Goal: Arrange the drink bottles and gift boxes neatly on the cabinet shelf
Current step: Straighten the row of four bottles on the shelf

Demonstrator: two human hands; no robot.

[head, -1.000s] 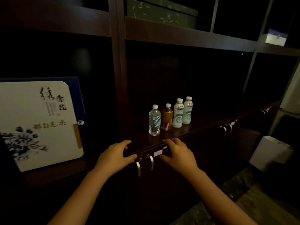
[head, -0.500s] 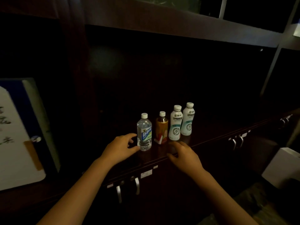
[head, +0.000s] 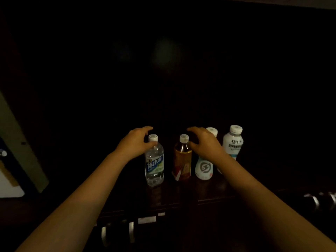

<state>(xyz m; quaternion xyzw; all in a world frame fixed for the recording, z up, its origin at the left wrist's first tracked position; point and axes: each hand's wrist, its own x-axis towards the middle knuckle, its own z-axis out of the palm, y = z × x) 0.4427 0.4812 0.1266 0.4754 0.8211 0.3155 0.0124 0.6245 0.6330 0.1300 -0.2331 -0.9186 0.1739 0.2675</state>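
Note:
Several drink bottles stand upright in a row on the dark cabinet shelf [head: 209,193]. From the left they are a clear water bottle [head: 154,166], an amber tea bottle [head: 182,160], and two white bottles [head: 203,168] [head: 233,142]. My left hand [head: 136,142] curls around the neck of the water bottle, thumb touching just below its cap. My right hand [head: 205,142] hovers with fingers apart between the tea bottle's cap and the nearer white bottle, covering that bottle's shoulder. A white and blue gift box [head: 11,160] leans at the far left.
Metal door handles [head: 118,233] sit below the shelf edge, with more handles [head: 320,199] at the right. The back of the shelf compartment is very dark.
Both hands rose from the shelf's front edge up to the bottle tops. The view moved in closer and turned right, pushing the gift box to the left edge.

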